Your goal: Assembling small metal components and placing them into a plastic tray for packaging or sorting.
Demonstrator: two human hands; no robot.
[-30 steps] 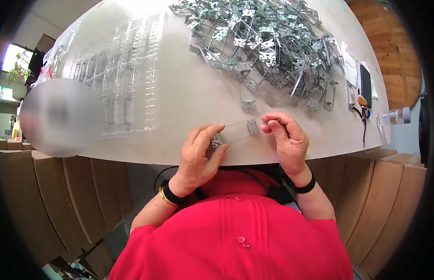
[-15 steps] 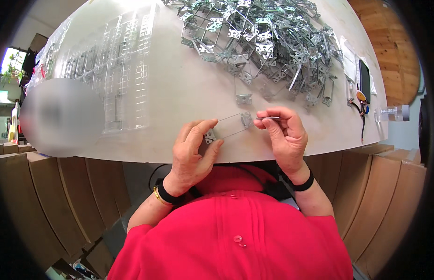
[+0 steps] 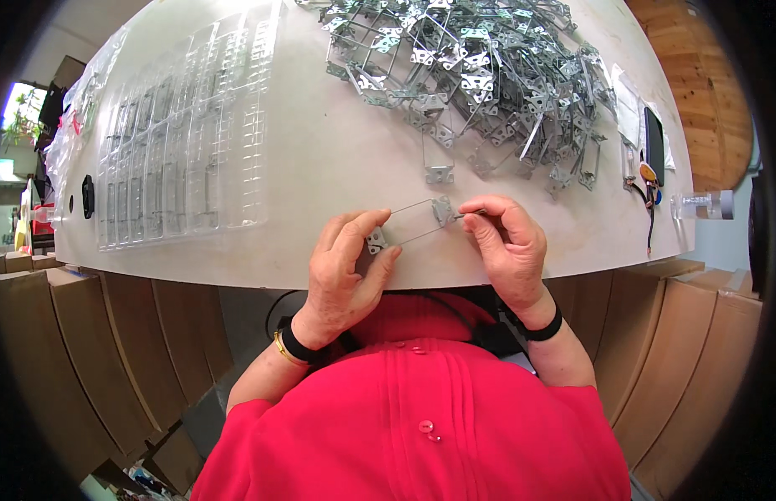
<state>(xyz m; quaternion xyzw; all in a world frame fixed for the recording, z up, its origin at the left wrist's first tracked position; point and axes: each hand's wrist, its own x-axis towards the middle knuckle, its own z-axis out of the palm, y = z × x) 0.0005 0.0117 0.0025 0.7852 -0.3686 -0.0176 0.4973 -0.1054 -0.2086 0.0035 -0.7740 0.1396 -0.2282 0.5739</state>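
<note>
Close to the table's front edge, my left hand (image 3: 339, 269) grips one end of a metal bracket frame (image 3: 441, 210). Two thin wires join the small punched plate between my thumb and fingers to a second plate on the right. My right hand (image 3: 515, 250) is closed in a pinch on a small, thin metal piece (image 3: 471, 214). Its tip is at the right-hand plate; whether it touches is too small to tell. Just beyond lies a loose bracket frame (image 3: 439, 174), its near plate toward me.
A large heap of similar metal brackets (image 3: 480, 75) covers the far middle. Clear plastic trays (image 3: 253, 150) with metal parts lie left. At right are a black phone (image 3: 653, 138), a small tool (image 3: 648, 174) and a clear cylinder (image 3: 705, 205). Cardboard boxes (image 3: 655, 351) stand below the table edge.
My right hand has shifted slightly left, turning the thin piece toward the bracket's plate. My left hand keeps its grip. The blurred round patch over the trays is gone.
</note>
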